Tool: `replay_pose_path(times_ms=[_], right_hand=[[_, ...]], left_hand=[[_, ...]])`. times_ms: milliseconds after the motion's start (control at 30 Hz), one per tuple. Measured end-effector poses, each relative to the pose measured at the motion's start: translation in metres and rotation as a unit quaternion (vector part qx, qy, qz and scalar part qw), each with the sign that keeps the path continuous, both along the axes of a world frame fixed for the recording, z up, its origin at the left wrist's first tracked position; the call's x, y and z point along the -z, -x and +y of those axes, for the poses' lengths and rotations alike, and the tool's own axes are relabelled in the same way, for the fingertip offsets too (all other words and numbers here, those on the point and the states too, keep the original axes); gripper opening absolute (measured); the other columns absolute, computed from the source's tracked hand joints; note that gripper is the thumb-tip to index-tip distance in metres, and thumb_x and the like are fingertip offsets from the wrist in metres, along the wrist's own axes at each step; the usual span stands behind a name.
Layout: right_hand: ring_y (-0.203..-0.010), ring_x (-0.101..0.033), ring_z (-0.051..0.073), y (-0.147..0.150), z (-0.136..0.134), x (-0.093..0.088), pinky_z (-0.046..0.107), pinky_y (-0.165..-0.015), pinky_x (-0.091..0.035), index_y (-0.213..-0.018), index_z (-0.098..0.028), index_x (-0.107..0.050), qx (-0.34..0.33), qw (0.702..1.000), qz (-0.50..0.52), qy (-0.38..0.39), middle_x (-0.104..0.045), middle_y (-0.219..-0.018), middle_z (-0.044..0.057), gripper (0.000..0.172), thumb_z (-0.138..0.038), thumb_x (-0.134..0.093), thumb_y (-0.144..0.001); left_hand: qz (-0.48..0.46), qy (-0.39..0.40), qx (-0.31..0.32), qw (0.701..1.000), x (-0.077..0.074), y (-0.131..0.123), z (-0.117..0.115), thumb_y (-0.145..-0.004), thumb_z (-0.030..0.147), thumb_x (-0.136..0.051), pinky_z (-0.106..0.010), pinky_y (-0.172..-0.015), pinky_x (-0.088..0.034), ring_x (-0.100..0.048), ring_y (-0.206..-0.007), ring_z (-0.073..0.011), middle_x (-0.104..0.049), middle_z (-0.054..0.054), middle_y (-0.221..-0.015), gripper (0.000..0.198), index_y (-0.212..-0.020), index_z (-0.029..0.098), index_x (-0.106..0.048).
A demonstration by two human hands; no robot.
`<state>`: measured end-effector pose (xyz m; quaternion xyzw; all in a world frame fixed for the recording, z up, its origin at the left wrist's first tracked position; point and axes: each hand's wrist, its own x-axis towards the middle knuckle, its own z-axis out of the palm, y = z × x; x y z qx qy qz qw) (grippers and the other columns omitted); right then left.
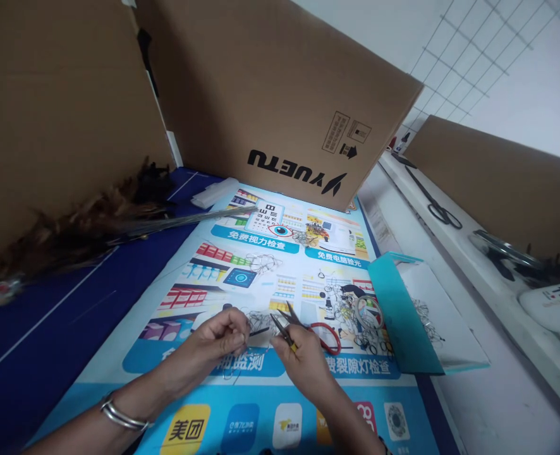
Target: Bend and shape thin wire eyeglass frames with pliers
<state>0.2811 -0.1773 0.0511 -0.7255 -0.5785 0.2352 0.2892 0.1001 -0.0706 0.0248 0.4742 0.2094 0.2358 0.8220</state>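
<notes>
My left hand (225,335) is closed in a pinch on a thin wire, which hangs in a fine loop (232,371) below the fingers. Just to its right, my right hand (303,357) is wrapped around a pair of pliers (282,328) with dark jaws and a bit of yellow on the handle. The jaws point up and left, apart from the left fingers. Red-handled scissors (330,340) lie just beyond the right hand, partly hidden by it. Between the hands is a tangle of thin wire (260,321), with a small dark strip near it.
Right of the hands stands a teal box (394,322) with wire pieces inside. Wire loops (363,316) pile beside it. Long thin rods (189,218) and brown feathers (81,230) lie at left. Cardboard (270,95) walls the back. Black scissors (436,205) lie on the right ledge.
</notes>
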Motion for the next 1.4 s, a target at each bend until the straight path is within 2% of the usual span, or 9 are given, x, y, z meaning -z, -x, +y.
replay_pose_path(times_ms=[167,633,867,1033,1200,1400], right_hand=[[-0.051,-0.044,0.011,0.003,0.0,0.001,0.02,-0.045,-0.027,-0.065,-0.019,-0.045,0.008,1.0,0.017,0.005,-0.046,-0.057,-0.003,0.031,-0.039,-0.048,-0.088],[-0.056,-0.054,0.015,0.011,0.002,0.001,0.021,-0.048,-0.03,-0.065,-0.018,-0.05,0.066,0.997,-0.026,-0.007,-0.056,-0.06,0.002,0.03,-0.038,-0.048,-0.087],[-0.061,-0.058,0.016,0.01,0.002,0.001,0.022,-0.052,-0.035,-0.069,-0.018,-0.054,0.085,0.995,-0.041,-0.03,-0.062,-0.068,0.004,0.028,-0.037,-0.046,-0.089],[-0.059,-0.058,0.016,0.012,0.002,0.007,0.023,-0.051,-0.037,-0.071,-0.018,-0.055,0.077,0.995,-0.044,-0.048,-0.061,-0.067,0.004,0.029,-0.038,-0.044,-0.089],[-0.061,-0.059,0.018,0.016,0.002,0.006,0.024,-0.052,-0.04,-0.074,-0.018,-0.057,0.077,0.995,-0.03,-0.051,-0.062,-0.068,0.005,0.03,-0.04,-0.043,-0.089],[-0.064,-0.061,0.019,0.017,0.003,0.007,0.024,-0.054,-0.042,-0.081,-0.018,-0.061,0.077,0.995,-0.013,-0.062,-0.064,-0.07,0.006,0.03,-0.041,-0.043,-0.089]], left_hand=[[0.019,-0.002,0.001,1.0,-0.001,-0.001,-0.001,-0.082,0.033,-0.064,-0.023,-0.061,-0.034,-0.045,-0.063,-0.0124,-0.052,0.002,-0.071,0.015,-0.08,0.02,-0.056],[0.028,-0.019,-0.015,0.999,-0.001,-0.004,-0.007,-0.082,0.035,-0.064,-0.023,-0.06,-0.034,-0.045,-0.063,-0.0128,-0.051,0.002,-0.068,0.019,-0.078,0.019,-0.055],[0.083,-0.1,-0.075,0.989,-0.006,-0.006,-0.007,-0.083,0.035,-0.062,-0.023,-0.059,-0.035,-0.044,-0.067,-0.0134,-0.051,0.001,-0.078,0.018,-0.081,0.02,-0.053],[0.092,-0.127,-0.108,0.982,-0.003,-0.01,-0.007,-0.079,0.033,-0.065,-0.022,-0.057,-0.036,-0.045,-0.064,-0.013,-0.049,0.003,-0.074,0.019,-0.082,0.021,-0.05],[0.143,-0.177,-0.159,0.961,0.001,-0.014,-0.01,-0.076,0.026,-0.066,-0.021,-0.052,-0.033,-0.041,-0.057,-0.0115,-0.044,0.006,-0.067,0.021,-0.081,0.021,-0.045],[0.192,-0.225,-0.191,0.936,-0.001,-0.014,-0.015,-0.078,0.018,-0.059,-0.025,-0.062,-0.041,-0.049,-0.068,-0.0147,-0.046,0.003,-0.08,0.026,-0.098,0.023,-0.043]])
